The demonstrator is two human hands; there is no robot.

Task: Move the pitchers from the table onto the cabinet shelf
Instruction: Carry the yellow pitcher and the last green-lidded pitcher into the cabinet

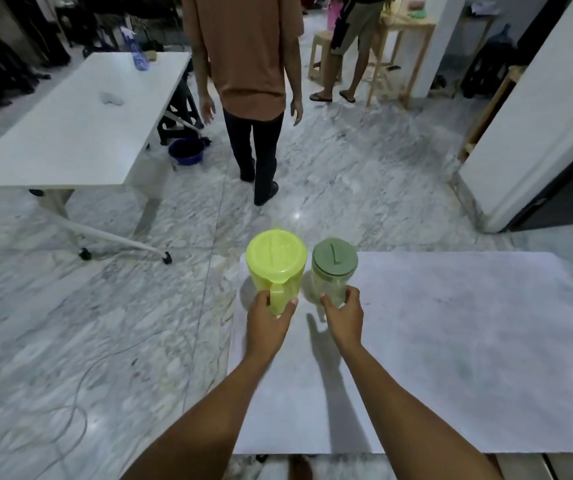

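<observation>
1. I see both hands out in front, over the near-left corner of the white table.
2. Left hand is wrapped round the handle of the yellow pitcher; thumb on one side, fingers on the other, clamped on it.
3. Right hand is closed round the lower body of the clear pitcher w/ green lid, thumb and fingers on opposite sides.
4. The two pitchers are upright, side by side, nearly touching, at the table's far-left corner. Can't tell whether their bases sit on the top or are just off it; shadows fall on the table below them.
5. Both lids are on.
6. Beyond: marble floor, a second white table at left w/ a blue spray bottle on its far end.
7. A person in a brown shirt stands w/ back to me, a blue basin on the floor near them.
8. Cabinet shelf: can't identify it from here.
</observation>
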